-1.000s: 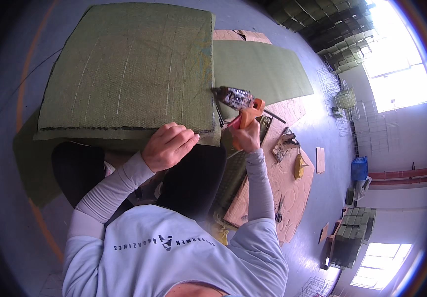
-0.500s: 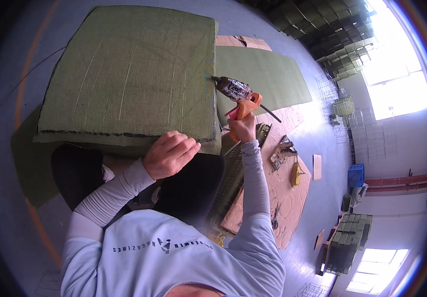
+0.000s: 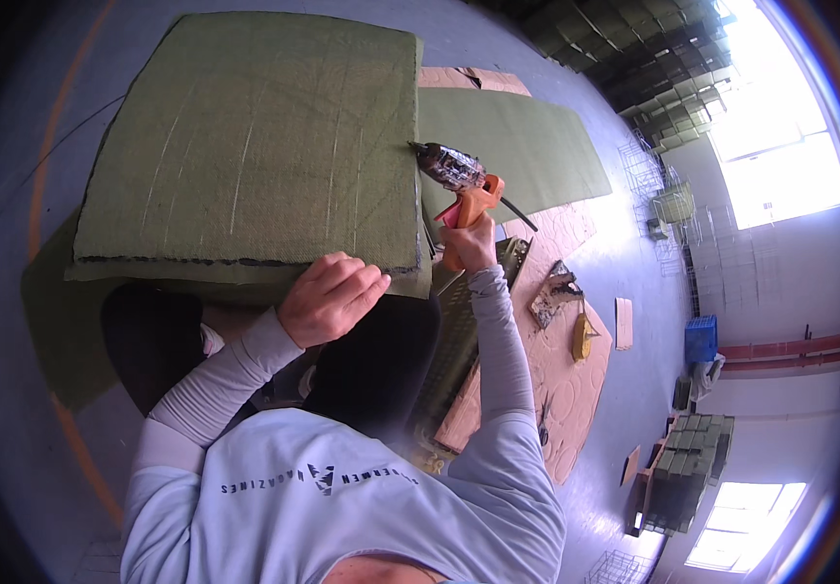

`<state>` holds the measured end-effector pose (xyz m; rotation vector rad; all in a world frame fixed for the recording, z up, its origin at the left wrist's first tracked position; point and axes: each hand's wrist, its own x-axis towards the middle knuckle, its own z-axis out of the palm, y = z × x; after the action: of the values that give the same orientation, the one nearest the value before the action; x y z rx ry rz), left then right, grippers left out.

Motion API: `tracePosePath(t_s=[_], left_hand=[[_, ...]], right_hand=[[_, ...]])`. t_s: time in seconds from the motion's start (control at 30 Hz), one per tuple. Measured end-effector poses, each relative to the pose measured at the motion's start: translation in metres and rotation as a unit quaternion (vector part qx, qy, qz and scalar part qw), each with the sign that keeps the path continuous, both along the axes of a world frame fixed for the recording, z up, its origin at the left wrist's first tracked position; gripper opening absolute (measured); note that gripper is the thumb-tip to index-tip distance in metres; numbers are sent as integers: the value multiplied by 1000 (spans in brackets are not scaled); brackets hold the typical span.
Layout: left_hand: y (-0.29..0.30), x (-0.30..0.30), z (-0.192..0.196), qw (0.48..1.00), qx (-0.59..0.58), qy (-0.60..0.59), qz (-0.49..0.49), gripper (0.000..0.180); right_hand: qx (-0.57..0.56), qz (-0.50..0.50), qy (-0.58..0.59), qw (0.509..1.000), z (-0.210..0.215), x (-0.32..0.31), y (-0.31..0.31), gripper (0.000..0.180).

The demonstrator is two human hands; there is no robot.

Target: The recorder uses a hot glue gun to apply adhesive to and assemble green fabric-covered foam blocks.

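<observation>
A large green fabric panel [image 3: 255, 146] lies across my knees, with a dark glue line along its near edge. My left hand [image 3: 332, 298] is closed at that near edge, towards the right corner, fingers curled over the fabric. In my right hand [image 3: 472, 241] is an orange hot glue gun [image 3: 457, 173] with a smeared dark barrel. Its nozzle points left and meets the panel's right edge, above the near corner. A dark glue stick [image 3: 519, 213] sticks out from the back of the gun.
Another green sheet [image 3: 527, 146] lies right of the panel. Cardboard [image 3: 561, 389] on the floor bears a glue-stained block [image 3: 553, 294], a yellow tool [image 3: 583, 338] and scissors [image 3: 544, 424]. A blue crate [image 3: 700, 338] and stacked green boxes [image 3: 697, 467] stand at the right.
The glue gun and my right hand have shifted slightly left and up along the panel's right edge. My left hand keeps its hold, moved only a little.
</observation>
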<state>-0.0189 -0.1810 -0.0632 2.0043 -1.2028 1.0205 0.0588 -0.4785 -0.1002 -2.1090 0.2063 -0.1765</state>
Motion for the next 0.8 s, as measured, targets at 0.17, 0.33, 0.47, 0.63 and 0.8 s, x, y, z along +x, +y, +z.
tracePosePath(t_s=[0.17,0.33,0.47,0.63,0.8], left_hand=[[-1,0,-1,1000,2,-7,2,21],[0,0,1,1000,2,0,-1,21],[1,0,1,1000,4,-6,3,22],[0,1,-2,1000,2,-9,2,22],[-1,1,-3,1000,-2,-5,8,23]], right_hand=[[-35,11,-17,999,2,-31,-2,27],[-32,22,-2,999,9,-46,0,26],[6,31,6,999,5,-50,-1,28],[-39,22,-5,999,-3,-24,-10,23],[-17,16,-8,1000,-3,24,-16,22]])
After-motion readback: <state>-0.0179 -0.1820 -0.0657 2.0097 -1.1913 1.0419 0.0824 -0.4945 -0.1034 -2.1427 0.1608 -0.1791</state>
